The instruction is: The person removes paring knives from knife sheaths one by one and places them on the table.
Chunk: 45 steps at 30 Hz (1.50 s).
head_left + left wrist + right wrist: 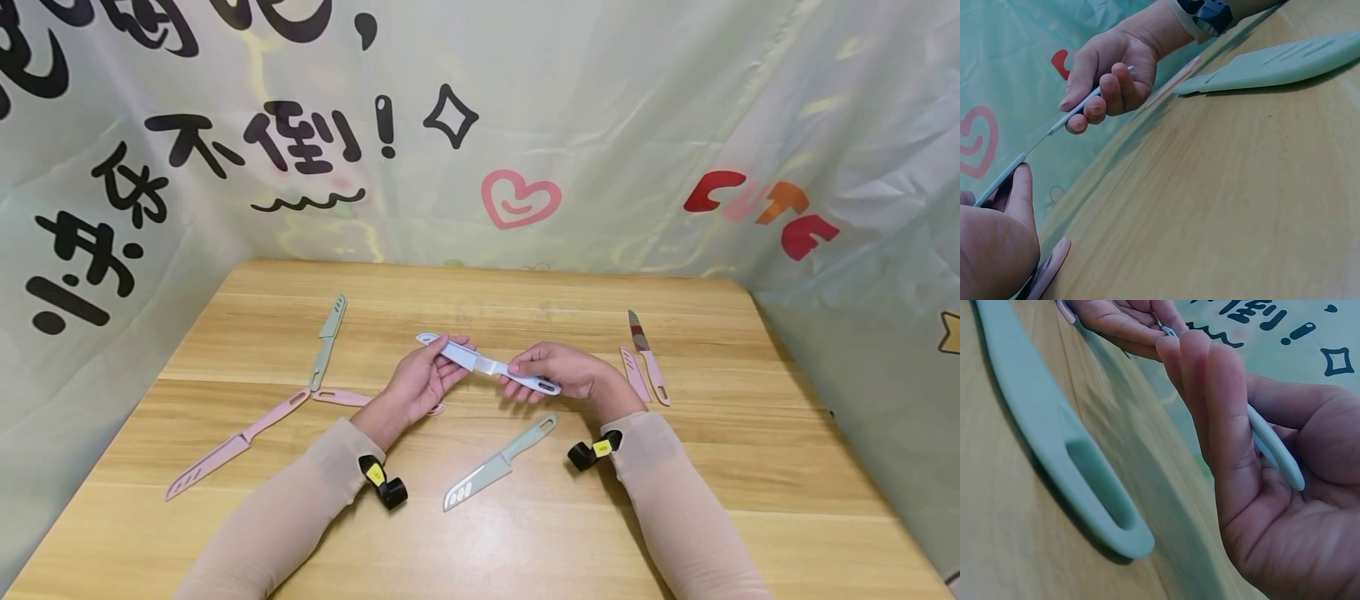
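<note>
Above the middle of the table, a light blue knife [542,386] is held between the two hands, part of its blade showing between handle and sheath. My left hand [416,383] holds the light blue sheath [459,356] with thumb and fingers. The handle is pinched by my right hand [562,369], as the left wrist view also shows. Just below the hands lies a larger green knife [480,477] in its sheath; its slotted handle [1094,481] looms in the right wrist view. A pink knife [341,397] lies partly hidden under the left hand.
At the left are a long pink knife [217,458] and a small green knife [327,337], both sheathed. To the right, a bare-bladed pink knife [654,375] lies beside a pink sheath [634,375]. A printed curtain [600,108] stands behind the wooden table [750,467].
</note>
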Motion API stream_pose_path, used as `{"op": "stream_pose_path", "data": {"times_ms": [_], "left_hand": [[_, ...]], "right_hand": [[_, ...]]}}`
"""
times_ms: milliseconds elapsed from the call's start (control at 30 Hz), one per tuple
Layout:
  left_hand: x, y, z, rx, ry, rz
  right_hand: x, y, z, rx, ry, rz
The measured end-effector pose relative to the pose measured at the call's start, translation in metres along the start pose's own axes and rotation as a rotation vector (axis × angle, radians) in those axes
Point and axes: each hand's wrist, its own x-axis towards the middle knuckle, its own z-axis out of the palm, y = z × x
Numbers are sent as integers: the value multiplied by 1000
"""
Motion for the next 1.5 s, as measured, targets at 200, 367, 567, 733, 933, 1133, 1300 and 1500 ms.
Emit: {"op": "stream_pose_path", "data": {"times_ms": [200, 367, 567, 733, 933, 1133, 1300, 1500], "left_hand": [[-1, 0, 1, -11, 4, -3], [-1, 1, 1, -16, 9, -4], [0, 1, 0, -21, 13, 0], [0, 1, 0, -17, 14, 2], [0, 1, -1, -9, 17, 2], [0, 1, 0, -9, 12, 4], [1, 2, -1, -11, 4, 4], [0, 2, -1, -16, 4, 3]], "right_hand": [[-1, 0, -1, -2, -10, -1], [-1, 0, -3, -15, -8, -4], [-3, -1, -3, -31, -2, -6], [-3, -1, -3, -29, -1, 0], [-4, -1, -3, -27, -7, -2], [-5, -2, -5, -24, -18, -12], [-6, -2, -6, -36, -15, -13], [-6, -2, -6, -40, -11, -13]]}}
